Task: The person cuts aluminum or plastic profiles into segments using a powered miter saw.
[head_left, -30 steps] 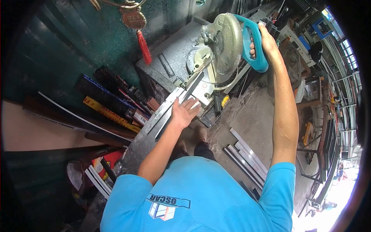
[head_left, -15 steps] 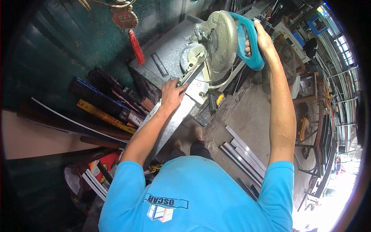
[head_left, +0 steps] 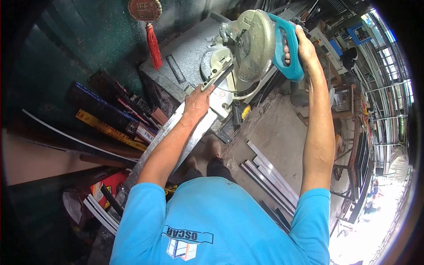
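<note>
Mitre saw (head_left: 256, 44), one: stands on the dusty tabletop (head_left: 181, 48), far and near the centre; clear guard over its blade.

Teal handle (head_left: 297, 73), one: on the saw's right side. My right fingers (head_left: 287, 55) are closed through its loop, thumb along the top, seemingly to control the saw's head. Right arm: extended far, only slightly bent, wrist angled left.

Dark strip (head_left: 223, 75), one: lies on the saw's pale base (head_left: 223, 95), slanting from near left to far right, alongside the fence (head_left: 215, 70), apparently for support. My left fingers (head_left: 210, 90) grip its near end, probably to steady it; their undersides are hidden. Left arm: reaches far and right, palm down, crossing the metal ledge (head_left: 198, 128).

Metal profiles (head_left: 274, 176), several: on the floor (head_left: 258, 132), right of my feet.
</note>
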